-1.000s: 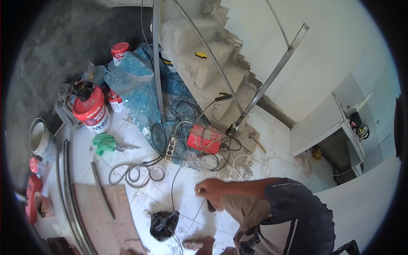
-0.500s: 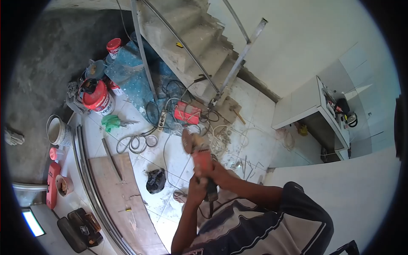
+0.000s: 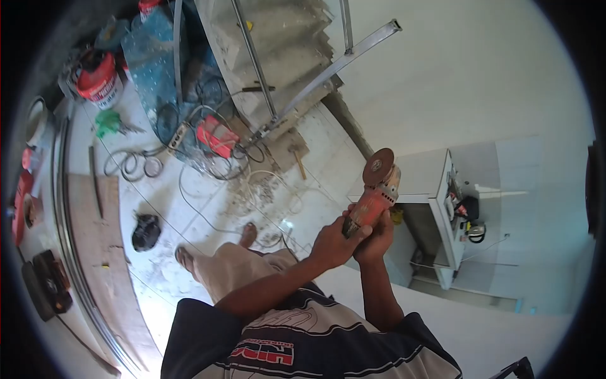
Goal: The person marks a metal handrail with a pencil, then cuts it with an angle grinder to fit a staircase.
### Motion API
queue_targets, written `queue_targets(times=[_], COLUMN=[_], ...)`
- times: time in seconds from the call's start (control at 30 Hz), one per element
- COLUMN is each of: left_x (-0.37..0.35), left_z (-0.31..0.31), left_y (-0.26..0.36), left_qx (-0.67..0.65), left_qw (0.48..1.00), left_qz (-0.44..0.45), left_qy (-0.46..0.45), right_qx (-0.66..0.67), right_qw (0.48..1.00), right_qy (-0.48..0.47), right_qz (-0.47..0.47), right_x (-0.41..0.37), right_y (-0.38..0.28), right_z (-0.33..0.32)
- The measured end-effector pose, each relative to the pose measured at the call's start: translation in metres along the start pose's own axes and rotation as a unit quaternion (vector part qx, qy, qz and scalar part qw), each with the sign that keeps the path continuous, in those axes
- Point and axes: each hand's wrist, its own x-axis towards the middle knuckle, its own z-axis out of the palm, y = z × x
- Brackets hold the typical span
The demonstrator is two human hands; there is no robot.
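A red angle grinder [image 3: 372, 203] with a round brown disc [image 3: 379, 165] is raised in front of me, its disc end pointing up and away. Around the rear of its body my left hand [image 3: 338, 242] is closed from the left side. My right hand [image 3: 376, 239] wraps the same part from the right, close against the left. The fingers partly hide the grinder's handle. Behind the tool stands a white counter unit [image 3: 404, 177]. A thin cable [image 3: 214, 220] runs across the tiles toward my legs.
Concrete stairs [image 3: 278, 57] with metal railing posts [image 3: 334, 71] rise ahead. On the floor lie a red box-shaped machine [image 3: 218, 136], a power strip [image 3: 178, 139], a hammer [image 3: 298, 163], a black plastic bag [image 3: 146, 232] and long metal bars [image 3: 58, 183]. A red bucket [image 3: 100, 82] stands at left.
The grinder and both hands have moved right, toward the counter unit, and the disc now shows its face. My view has turned, so the stairs and floor items sit further left and higher.
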Motion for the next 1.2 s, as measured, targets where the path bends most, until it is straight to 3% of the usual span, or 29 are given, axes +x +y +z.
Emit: queue_targets(times=[0.2, 0.43, 0.57, 0.63, 0.67, 0.73, 0.93, 1.2], left_x=[0.06, 0.137, 0.175, 0.191, 0.196, 0.21, 0.24, 0.259], left_z=[-0.018, -0.071, -0.093, -0.094, -0.095, -0.107, -0.095, -0.046], left_y=[0.012, 0.017, 0.026, 0.025, 0.022, 0.03, 0.024, 0.035], left_qx=[-0.043, -0.13, -0.156, -0.125, -0.126, -0.046, -0.043, -0.032], left_qw=[0.999, 0.988, 0.979, 0.987, 0.986, 0.993, 0.995, 0.997], left_qz=[0.025, 0.037, -0.07, -0.097, -0.105, -0.102, -0.083, -0.067], left_qy=[0.004, -0.07, -0.108, -0.033, -0.039, -0.047, -0.038, 0.025], right_qx=[-0.005, -0.041, -0.101, -0.141, -0.142, -0.084, -0.021, -0.028], right_qw=[0.998, 0.999, 0.993, 0.98, 0.978, 0.993, 0.998, 0.998], right_qy=[-0.021, -0.024, 0.052, 0.133, 0.141, 0.081, 0.054, -0.029], right_qz=[0.056, 0.002, -0.026, -0.056, -0.052, -0.024, 0.034, 0.039], right_x=[0.074, 0.15, 0.191, 0.21, 0.215, 0.229, 0.257, 0.287], right_y=[-0.016, -0.001, 0.013, 0.02, 0.021, 0.02, 0.011, -0.015], right_z=[0.007, 0.031, 0.038, 0.04, 0.038, 0.04, 0.036, -0.029])
